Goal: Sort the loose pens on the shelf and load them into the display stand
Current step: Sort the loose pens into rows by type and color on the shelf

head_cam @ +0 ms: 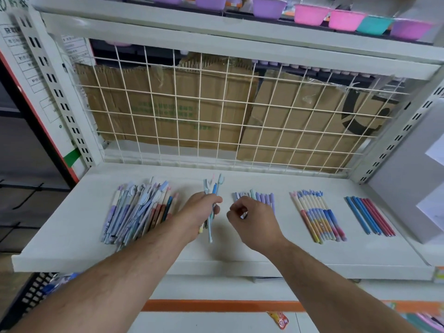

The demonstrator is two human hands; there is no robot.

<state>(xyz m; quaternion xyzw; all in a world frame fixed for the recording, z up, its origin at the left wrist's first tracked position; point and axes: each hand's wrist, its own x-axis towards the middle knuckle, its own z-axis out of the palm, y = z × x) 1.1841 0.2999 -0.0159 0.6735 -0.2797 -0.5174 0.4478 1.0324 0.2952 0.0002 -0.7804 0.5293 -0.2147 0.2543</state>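
Head view, the only one.

- Left hand [199, 212], centre frame, grips a small bunch of pens [214, 188]. They're blue and teal, with the fingers wrapped round mid-barrel.
- The bunch's long axis runs near vertical in frame, caps toward the wire grid [223, 109], tips toward the shelf's front edge.
- Right hand [252, 219] is just right of it, fingers curled, over the near end of the purple row [264, 197]. There's something dark at the fingertips; can't tell if it's pinching a pen.
- Unsorted heap [139, 210] lies centre-left, right against the left hand, fanned out.
- Further right on the shelf [72, 224] are the rainbow pens [317, 212], then the blue and red pens [370, 216]. Both lie parallel, caps to the back.
- Display stand isn't in frame.

My read: sorting stage, loading not begun. The bunch has no row yet. The bare gap between the heap and the purple row sits directly under it, the left hand is nearer, and the axis is already lined up with the rows.
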